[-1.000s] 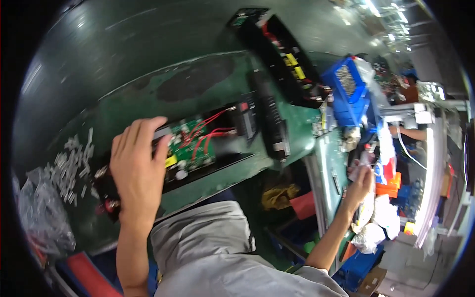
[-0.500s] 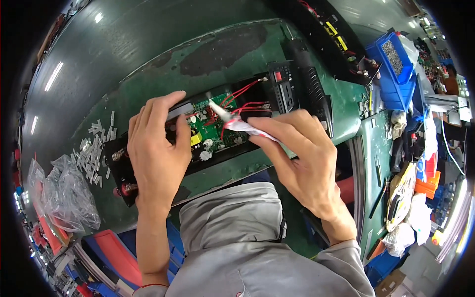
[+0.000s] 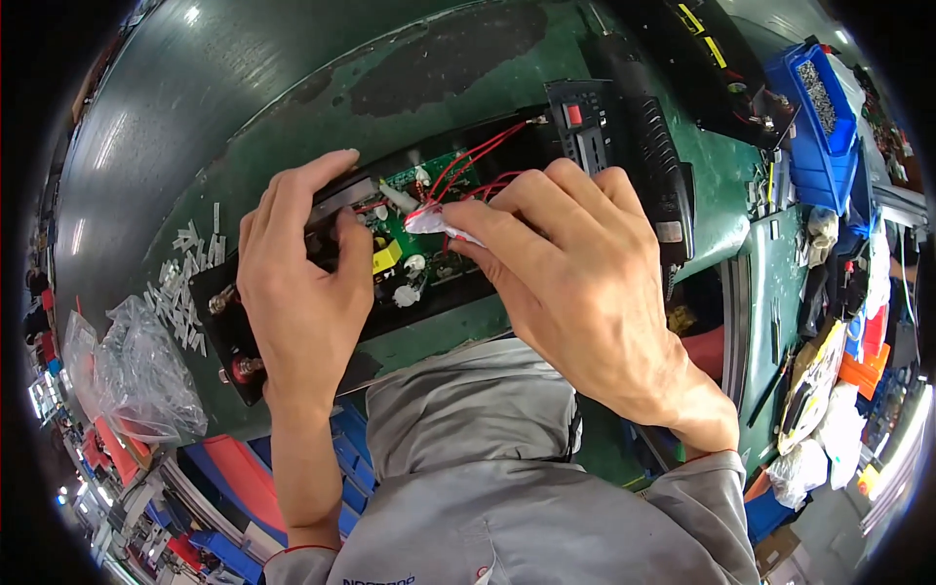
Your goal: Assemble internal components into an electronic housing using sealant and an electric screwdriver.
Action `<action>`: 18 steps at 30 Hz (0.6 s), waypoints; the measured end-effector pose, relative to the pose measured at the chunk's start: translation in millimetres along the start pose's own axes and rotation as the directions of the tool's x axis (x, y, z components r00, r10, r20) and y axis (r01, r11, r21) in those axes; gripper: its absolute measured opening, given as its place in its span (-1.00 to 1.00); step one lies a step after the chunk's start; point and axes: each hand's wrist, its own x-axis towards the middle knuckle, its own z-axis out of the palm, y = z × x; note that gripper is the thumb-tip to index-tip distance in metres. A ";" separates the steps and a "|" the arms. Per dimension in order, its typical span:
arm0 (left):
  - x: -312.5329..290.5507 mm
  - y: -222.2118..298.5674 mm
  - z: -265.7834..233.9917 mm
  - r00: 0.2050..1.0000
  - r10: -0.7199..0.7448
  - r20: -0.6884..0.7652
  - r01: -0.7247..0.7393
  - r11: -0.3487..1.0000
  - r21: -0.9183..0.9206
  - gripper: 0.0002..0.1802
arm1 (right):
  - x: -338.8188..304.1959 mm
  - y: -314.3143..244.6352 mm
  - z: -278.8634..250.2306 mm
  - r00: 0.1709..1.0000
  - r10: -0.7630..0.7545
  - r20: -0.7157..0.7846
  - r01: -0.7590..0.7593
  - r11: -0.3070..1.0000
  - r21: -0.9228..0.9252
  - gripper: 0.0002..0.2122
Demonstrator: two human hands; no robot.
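Note:
A black case (image 3: pixel 441 296) lies slantwise before me with a green circuit board (image 3: pixel 394 232) inside. My left hand (image 3: pixel 307 283) wraps over the case, fingers curled toward its far side and thumb bent inward beside a grey metal bar. My right hand (image 3: pixel 590 283) pinches a crumpled white tube (image 3: pixel 426 221), probably glue, between thumb and fingers. Its pale nozzle points down at the board among white blobs. Near the nozzle are a yellow component (image 3: pixel 387 256) and red wires (image 3: pixel 478 158), partly hidden by my right hand. Red-capped terminals (image 3: pixel 249 368) project at the case's left end.
Right of the case is a black end panel with a red switch (image 3: pixel 573 115). Loose white strips (image 3: pixel 180 297) and a clear plastic bag (image 3: pixel 146 375) lie left. Another black housing (image 3: pixel 717 88) and a blue bin (image 3: pixel 824 175) of small parts stand at far right.
My right hand has moved left and closer over the board. The tube's nozzle sits lower and further left among the parts. My left hand stays on the case.

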 end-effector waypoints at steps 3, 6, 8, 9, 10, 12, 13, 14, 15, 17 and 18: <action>-0.2 -0.3 -1.9 1.000 -0.009 0.023 0.009 1.000 0.030 -0.57 | 0.2 -0.7 0.3 0.998 -0.021 0.060 0.021 1.000 -0.013 -0.73; -0.1 1.2 -3.1 1.000 -0.012 0.025 0.011 0.999 0.034 -0.57 | 1.2 -1.1 0.7 0.998 -0.016 0.067 0.018 0.999 -0.034 -0.72; -0.1 0.6 -2.7 1.000 -0.013 0.022 0.013 1.000 0.028 -0.57 | 2.1 -0.3 2.0 0.998 -0.032 0.061 0.035 0.998 -0.049 -0.72; -0.1 -0.6 -1.7 1.000 -0.005 0.021 0.004 0.999 0.035 -0.57 | 2.4 0.5 3.2 0.997 -0.031 0.064 0.035 0.998 -0.050 -0.72; 0.0 -1.7 -0.9 1.000 0.003 0.020 -0.004 0.999 0.042 -0.57 | 2.5 1.3 4.5 0.997 -0.034 0.066 0.038 0.998 -0.053 -0.71; -0.3 -0.6 -0.9 1.000 0.000 0.021 -0.001 0.999 0.037 -0.56 | 1.9 2.0 4.7 0.997 -0.037 0.063 0.040 0.998 -0.057 -0.71; -0.5 -0.2 -0.7 1.000 -0.004 0.024 0.003 0.999 0.033 -0.56 | 1.7 2.6 5.0 0.998 -0.044 0.055 0.047 0.997 -0.056 -0.71; -0.5 -0.2 -1.7 1.000 -0.004 0.023 0.003 0.999 0.035 -0.56 | 2.1 2.3 5.0 0.998 -0.053 0.046 0.055 0.997 -0.053 -0.70; -0.7 -0.4 -2.4 1.000 -0.016 0.022 0.015 1.000 0.022 -0.56 | 2.2 2.0 4.8 0.997 -0.054 0.045 0.057 0.997 -0.051 -0.70; -0.5 0.1 -3.3 0.999 -0.028 0.021 0.028 1.000 0.009 -0.55 | 1.6 1.9 4.2 0.998 -0.051 0.044 0.052 0.998 -0.029 -0.70; -0.2 1.5 -3.7 0.999 -0.027 0.026 0.027 0.999 0.028 -0.55 | 1.7 1.6 4.3 0.998 -0.052 0.044 0.053 0.998 -0.028 -0.70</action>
